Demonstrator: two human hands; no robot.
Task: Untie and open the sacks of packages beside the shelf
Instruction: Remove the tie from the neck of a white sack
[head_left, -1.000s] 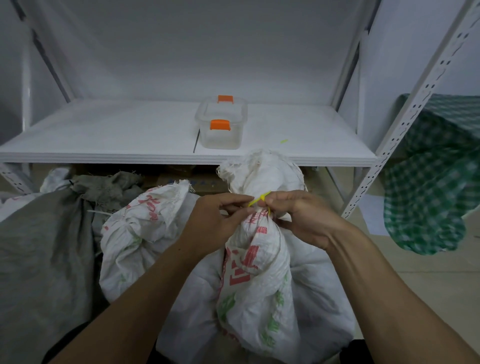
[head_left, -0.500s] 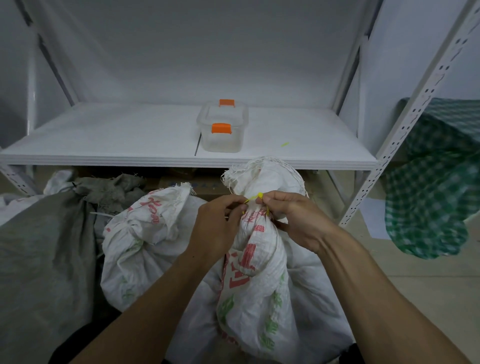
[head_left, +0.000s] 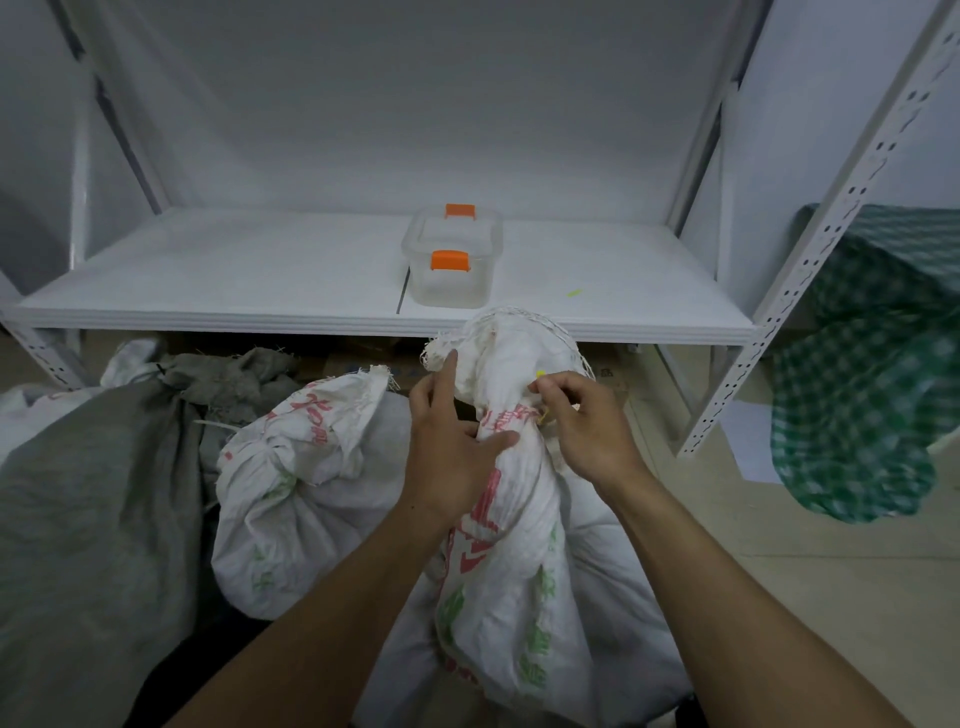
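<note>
white sack (head_left: 509, 519) stands in front of the shelf (head_left: 260, 322), below its edge; bunched top reaches the shelf lip. left hand (head_left: 447, 452) clasps the neck: thumb across the front, forefinger straight up along the top. right hand (head_left: 587, 431) curled, fingertips pinching the yellow tie (head_left: 543, 415) at the neck. clear box (head_left: 452, 270), orange latches, sits on the shelf.

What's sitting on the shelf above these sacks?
A clear lidded box with orange latches, and a small yellow scrap to its right. The white sack hides part of the front edge of the shelf.
</note>
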